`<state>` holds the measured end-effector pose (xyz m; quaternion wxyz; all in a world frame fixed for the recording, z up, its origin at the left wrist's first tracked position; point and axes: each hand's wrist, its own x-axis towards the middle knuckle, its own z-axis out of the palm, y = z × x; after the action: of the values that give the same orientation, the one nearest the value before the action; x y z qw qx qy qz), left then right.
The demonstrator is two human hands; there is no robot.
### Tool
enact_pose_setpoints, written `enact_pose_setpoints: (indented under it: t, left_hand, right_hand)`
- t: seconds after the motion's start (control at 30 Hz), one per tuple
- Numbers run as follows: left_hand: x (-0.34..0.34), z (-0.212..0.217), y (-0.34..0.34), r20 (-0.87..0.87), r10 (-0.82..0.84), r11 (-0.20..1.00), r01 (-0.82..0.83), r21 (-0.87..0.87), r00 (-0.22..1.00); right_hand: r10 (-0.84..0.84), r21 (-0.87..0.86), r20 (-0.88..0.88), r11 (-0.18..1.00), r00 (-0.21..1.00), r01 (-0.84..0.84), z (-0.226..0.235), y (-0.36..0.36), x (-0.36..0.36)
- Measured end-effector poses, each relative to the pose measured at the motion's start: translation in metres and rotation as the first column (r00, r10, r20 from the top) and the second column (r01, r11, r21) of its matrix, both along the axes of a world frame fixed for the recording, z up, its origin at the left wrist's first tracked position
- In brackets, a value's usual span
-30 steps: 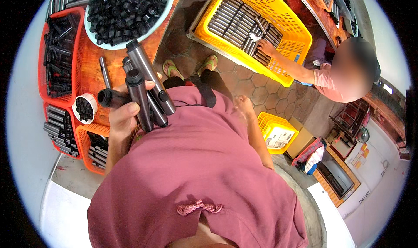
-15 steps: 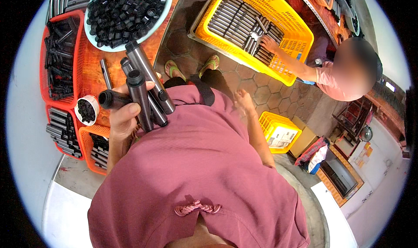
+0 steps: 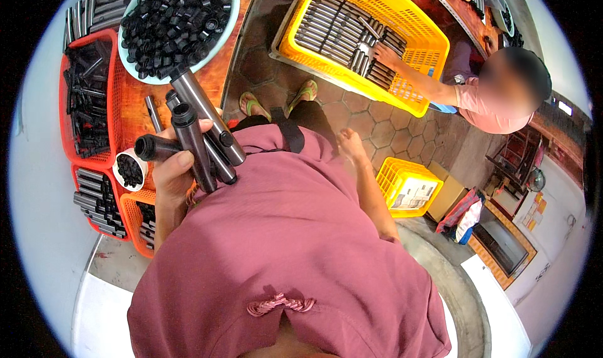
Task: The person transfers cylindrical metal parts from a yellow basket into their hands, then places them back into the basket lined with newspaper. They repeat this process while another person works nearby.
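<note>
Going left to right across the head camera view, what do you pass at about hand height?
Red basket of dark tubes → small white cup of black caps → left hand gripping grey tubes → right hand → small yellow crate.

Co-worker's hand moves across the yellow crate

At upper right of the frame, the other person's hand (image 3: 384, 55) has slid leftward from the near rim of the large yellow crate (image 3: 433, 41) onto the dark metal rods (image 3: 333, 28) lying inside it.
</note>
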<state>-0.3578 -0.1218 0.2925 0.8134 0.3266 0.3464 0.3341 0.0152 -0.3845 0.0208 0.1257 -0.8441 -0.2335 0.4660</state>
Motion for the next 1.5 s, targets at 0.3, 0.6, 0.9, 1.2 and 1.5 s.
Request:
enact_pose_setpoints:
  t: [0.3, 0.6, 0.9, 1.2, 1.5]
  left_hand:
    - [-0.003, -0.004, -0.003, -0.009, 0.035, 0.999, -0.036, -0.031, 0.999]
    - [-0.009, -0.003, -0.003, -0.057, 0.017, 0.997, -0.021, -0.079, 0.998]
    - [-0.006, -0.004, 0.002, -0.063, -0.013, 0.995, 0.006, -0.104, 0.998]
    - [-0.005, -0.003, 0.004, -0.054, -0.014, 0.994, 0.008, -0.106, 0.998]
    - [-0.002, -0.003, 0.004, -0.064, 0.006, 0.996, -0.012, -0.093, 0.998]
  right_hand:
    - [0.058, -0.025, 0.009, 0.998, 0.998, -0.057, 0.012, 0.014, -0.005]
    - [0.055, -0.094, -0.004, 0.994, 0.998, -0.055, 0.002, 0.001, -0.01]
    - [0.078, -0.065, 0.029, 0.995, 0.997, -0.076, 0.012, 0.007, -0.018]
    - [0.073, -0.035, 0.047, 0.997, 0.996, -0.071, 0.006, -0.001, -0.022]
    - [0.083, 0.006, 0.065, 0.997, 0.994, -0.083, -0.007, -0.004, -0.017]
